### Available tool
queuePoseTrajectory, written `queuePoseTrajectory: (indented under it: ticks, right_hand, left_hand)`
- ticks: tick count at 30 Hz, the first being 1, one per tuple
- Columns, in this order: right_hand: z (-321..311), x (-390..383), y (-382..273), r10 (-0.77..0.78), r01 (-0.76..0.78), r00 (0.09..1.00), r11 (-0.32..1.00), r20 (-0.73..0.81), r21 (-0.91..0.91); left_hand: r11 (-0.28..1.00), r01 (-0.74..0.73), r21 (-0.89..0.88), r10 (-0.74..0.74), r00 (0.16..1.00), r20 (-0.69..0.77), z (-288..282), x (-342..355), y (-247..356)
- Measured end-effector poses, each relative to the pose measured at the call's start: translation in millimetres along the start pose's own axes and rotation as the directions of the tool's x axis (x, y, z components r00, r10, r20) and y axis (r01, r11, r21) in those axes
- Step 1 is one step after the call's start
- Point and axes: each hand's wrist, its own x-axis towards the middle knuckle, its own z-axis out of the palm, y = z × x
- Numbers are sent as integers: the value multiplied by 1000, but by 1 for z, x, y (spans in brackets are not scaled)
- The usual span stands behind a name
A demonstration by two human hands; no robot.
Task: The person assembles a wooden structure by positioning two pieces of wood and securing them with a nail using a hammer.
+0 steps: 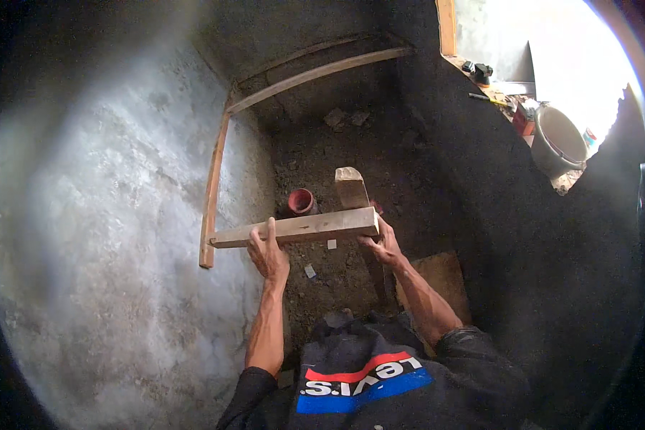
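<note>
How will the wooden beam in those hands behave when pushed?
The beam should be stiff: thick, straight timber. Its bare surface probably won't slip from the left hand or right hand. Pushed left, it may meet resistance: its end seems against the wall strip.

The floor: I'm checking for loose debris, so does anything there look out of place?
Slightly: a small white square and a pale scrap lie on the dark, rough floor, below the wooden beam in the picture, bright against their surroundings. What they are is unclear.
</note>
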Motion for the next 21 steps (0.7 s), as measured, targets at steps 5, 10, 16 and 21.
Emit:
queuePoseTrajectory:
  ticks: [5, 10, 16, 21]
  right_hand:
    - [-1, -1, -6, -45, 45, 999, 998, -13, -37]
    - [-13, 7, -10, -106, 113, 990, 990, 89, -80]
    - [-22, 11, 8, 87, -97, 994, 984, 67, 153]
    - [-32, 15, 44, -39, 40, 999, 997, 15, -59]
  left_hand:
    - [996, -86, -27, 86, 996, -29, 3, 2, -1]
    - [994, -104, -31, 104, 995, -1, -3, 12, -4]
    - [990, -139, -14, 139, 990, -14, 1, 17, -27]
    - [997, -61, -36, 64, 995, 71, -3, 17, -15]
